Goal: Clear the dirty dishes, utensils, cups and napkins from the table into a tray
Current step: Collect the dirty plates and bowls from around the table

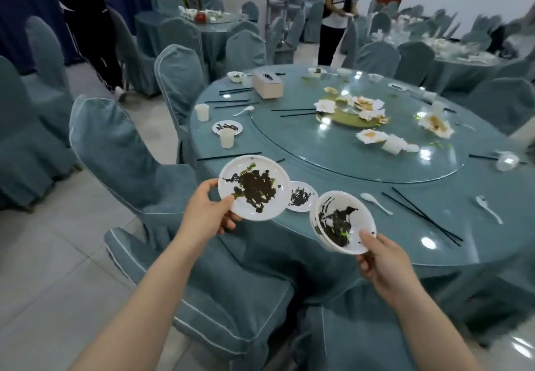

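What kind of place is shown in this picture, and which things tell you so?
Probably a banquet hall or restaurant dining room after a meal. Several round tables stand with matching cloth-covered chairs, and the near table has a glass turntable with used napkins, chopsticks and dirty plates.

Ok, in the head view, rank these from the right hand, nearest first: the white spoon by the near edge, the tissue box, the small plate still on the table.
1. Small plate, on the table just left of the right hand.
2. White spoon, just beyond; nearly tied with the plate.
3. Tissue box, far side, left.
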A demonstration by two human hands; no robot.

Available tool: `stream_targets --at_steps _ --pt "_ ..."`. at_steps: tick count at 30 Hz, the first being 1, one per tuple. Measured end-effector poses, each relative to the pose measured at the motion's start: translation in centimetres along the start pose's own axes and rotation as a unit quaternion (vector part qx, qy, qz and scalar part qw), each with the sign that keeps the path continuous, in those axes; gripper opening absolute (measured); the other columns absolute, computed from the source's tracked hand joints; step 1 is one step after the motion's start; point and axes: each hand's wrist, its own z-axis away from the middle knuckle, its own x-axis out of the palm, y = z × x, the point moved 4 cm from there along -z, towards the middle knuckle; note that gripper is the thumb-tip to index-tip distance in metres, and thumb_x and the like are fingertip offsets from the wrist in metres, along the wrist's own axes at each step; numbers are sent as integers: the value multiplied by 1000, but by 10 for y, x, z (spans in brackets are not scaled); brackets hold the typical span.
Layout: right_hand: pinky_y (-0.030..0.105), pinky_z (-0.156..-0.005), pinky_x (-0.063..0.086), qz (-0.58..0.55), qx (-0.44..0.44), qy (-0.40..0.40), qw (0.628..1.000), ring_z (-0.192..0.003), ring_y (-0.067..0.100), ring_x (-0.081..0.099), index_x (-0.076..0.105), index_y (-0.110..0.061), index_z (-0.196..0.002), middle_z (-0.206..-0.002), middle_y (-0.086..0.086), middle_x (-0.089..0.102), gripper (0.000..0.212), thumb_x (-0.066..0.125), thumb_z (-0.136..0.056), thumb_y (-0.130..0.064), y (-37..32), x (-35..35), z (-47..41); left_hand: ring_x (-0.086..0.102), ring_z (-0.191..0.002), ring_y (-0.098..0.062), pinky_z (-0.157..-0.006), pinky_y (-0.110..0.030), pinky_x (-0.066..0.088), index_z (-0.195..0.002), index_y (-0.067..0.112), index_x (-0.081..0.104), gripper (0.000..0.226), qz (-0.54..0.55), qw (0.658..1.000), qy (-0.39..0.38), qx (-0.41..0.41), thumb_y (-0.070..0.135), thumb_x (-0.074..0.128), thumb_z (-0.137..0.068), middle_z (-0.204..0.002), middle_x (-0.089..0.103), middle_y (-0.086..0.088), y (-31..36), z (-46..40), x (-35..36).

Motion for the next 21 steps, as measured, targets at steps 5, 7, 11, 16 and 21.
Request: stream_targets --at_steps 5,7,11,16,21 --pt "18 -36 34 6 15 28 999 -38 9 43 61 -7 -92 -47 1 54 20 52 -97 -24 9 6 -25 53 -40 -9 -35 -19 37 -119 28 43 32 12 1000 -25 -14 13 55 -93 -60 70 -6 -14 -42 7" --pt "18 -36 35 4 22 38 999 -37 8 42 60 -7 -90 -46 1 53 20 53 -97 -25 8 6 -38 53 -40 -9 -35 -18 36 -119 27 44 32 3 999 -41 -23 13 55 -93 -62 71 -5 -18 -57 15" --pt "16 -34 36 -14 33 40 999 -36 7 43 60 -7 -91 -47 2 54 20 53 -97 -25 2 8 -73 55 -42 -8 -35 -20 37 -119 30 43 32 -9 998 -51 -42 14 55 -93 -63 71 -5 -22 -96 31" --pt "17 -35 32 1 47 33 998 -37 8 40 58 -8 -89 -47 1 53 21 51 -97 -25 -7 12 -126 54 -39 -8 -35 -20 38 -119 29 44 31 -13 996 -48 -68 15 55 -93 -63 71 -4 -32 -147 60" --pt "20 -38 33 57 47 43 996 -39 10 41 59 -7 -92 -50 1 55 19 52 -97 -24 -10 0 -176 51 -38 -8 -35 -18 35 -124 27 43 37 -26 993 -51 -106 13 56 -93 -61 71 -6 -64 -185 103"
